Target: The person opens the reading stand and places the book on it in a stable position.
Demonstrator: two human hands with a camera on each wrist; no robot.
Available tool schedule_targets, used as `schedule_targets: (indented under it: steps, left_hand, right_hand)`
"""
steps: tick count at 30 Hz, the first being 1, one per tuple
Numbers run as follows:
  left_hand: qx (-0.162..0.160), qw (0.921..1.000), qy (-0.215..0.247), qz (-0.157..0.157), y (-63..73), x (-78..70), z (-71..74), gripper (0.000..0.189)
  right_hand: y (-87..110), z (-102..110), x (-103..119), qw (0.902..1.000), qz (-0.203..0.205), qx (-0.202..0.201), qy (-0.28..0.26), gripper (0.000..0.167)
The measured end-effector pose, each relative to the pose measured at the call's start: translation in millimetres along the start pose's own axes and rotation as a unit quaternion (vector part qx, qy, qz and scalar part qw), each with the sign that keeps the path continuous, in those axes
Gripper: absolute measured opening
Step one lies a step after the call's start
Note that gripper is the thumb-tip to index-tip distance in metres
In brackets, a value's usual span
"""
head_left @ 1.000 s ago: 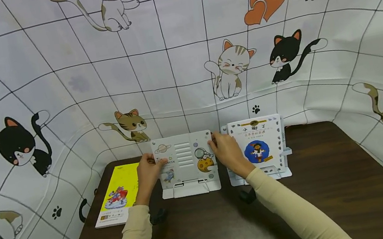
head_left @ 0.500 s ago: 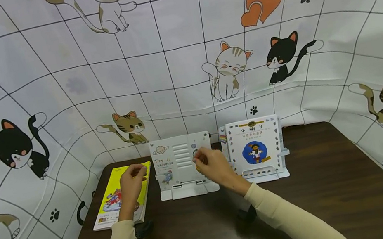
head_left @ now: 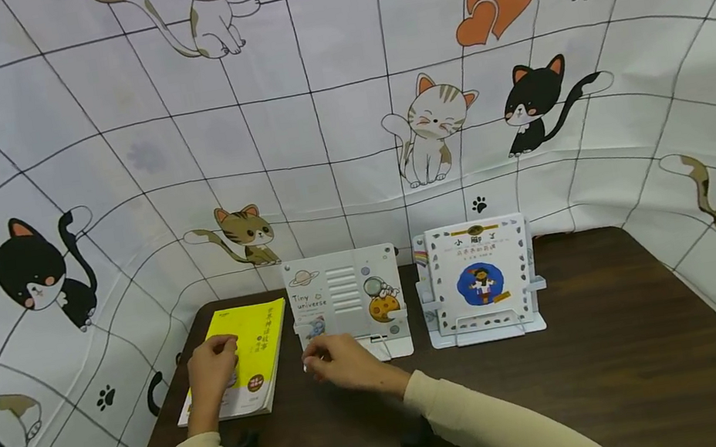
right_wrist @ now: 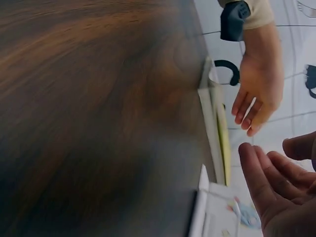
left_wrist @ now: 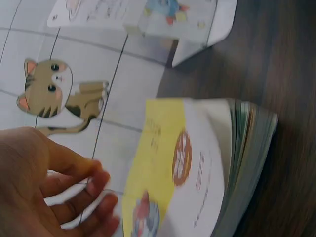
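Observation:
On the left of the table lies a thick book with a yellow and white cover (head_left: 253, 342). My left hand (head_left: 211, 372) hovers over its left part, fingers loosely bent and holding nothing; the left wrist view shows this hand (left_wrist: 59, 182) apart from the cover. In the middle stands a white book stand (head_left: 343, 288) printed with "Tiny universe", a planet and an astronaut. In front of its lower left part is my right hand (head_left: 348, 362), with nothing in its fingers. The right wrist view shows the right hand's fingers (right_wrist: 261, 182) extended, apart from things.
To the right, a second white stand (head_left: 430, 314) bears an upright white picture book (head_left: 477, 244) with a blue round picture. A dark wood table (head_left: 565, 378) extends in front. Behind it hangs a white cloth (head_left: 342, 124) with a grid and cats.
Both hands have let go of the middle stand's sides. The left hand has moved left over the yellow book; the right has moved left and down across the stand's front.

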State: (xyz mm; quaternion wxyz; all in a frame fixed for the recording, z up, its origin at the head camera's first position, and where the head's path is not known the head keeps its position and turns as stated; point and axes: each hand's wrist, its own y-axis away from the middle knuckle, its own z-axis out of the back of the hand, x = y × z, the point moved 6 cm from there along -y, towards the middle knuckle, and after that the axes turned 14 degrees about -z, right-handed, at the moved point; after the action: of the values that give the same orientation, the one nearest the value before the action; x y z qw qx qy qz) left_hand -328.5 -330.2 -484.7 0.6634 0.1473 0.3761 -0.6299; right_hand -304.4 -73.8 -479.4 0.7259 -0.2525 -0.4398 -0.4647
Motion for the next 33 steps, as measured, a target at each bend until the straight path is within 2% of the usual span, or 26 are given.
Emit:
schedule_targets:
  steps: [4,8,10,12,15,18,20,26,33]
  left_hand:
    - [0.016,0.9975,-0.06,0.033,2.1,16.0,7.0,0.05]
    - [0.042,0.993,-0.082,0.074,4.9,31.1,7.3,0.064]
    - [0.053,0.9917,-0.078,0.088,7.0,36.2,6.8,0.069]
    - [0.054,0.992,-0.074,0.087,8.1,38.7,7.1,0.072]
    - [0.044,0.9932,-0.069,0.082,9.1,40.0,8.6,0.072]
    - [0.024,0.9943,-0.061,0.084,8.7,42.9,11.2,0.07]
    - [0.015,0.9948,-0.057,0.083,8.3,45.5,12.5,0.068]
    - [-0.001,0.9944,-0.01,0.105,12.5,54.8,13.7,0.066]
    - [-0.006,0.9936,0.043,0.105,17.7,51.7,14.9,0.066]
  right_hand:
    - [-11.6,-19.2,1.8,0.9994,-0.012,0.007,0.031,0.026]
    - [-21.3,-33.0,0.1,0.9976,-0.041,0.017,0.053,0.041]
    - [-25.4,-39.3,-1.8,0.996,-0.064,0.029,0.055,0.048]
    - [-28.9,-44.5,-3.1,0.9946,-0.082,0.041,0.048,0.053]
    - [-31.2,-51.9,-3.7,0.9919,-0.103,0.074,-0.001,0.059]
    - [-30.0,-58.4,-3.5,0.9842,-0.117,0.114,-0.069,0.064]
    - [-28.1,-60.1,-3.8,0.9797,-0.124,0.128,-0.092,0.067]
    - [-22.2,-57.6,-5.7,0.9803,-0.142,0.118,-0.07,0.073]
    - [-20.1,-58.7,-9.7,0.9821,-0.139,0.112,-0.061,0.071]
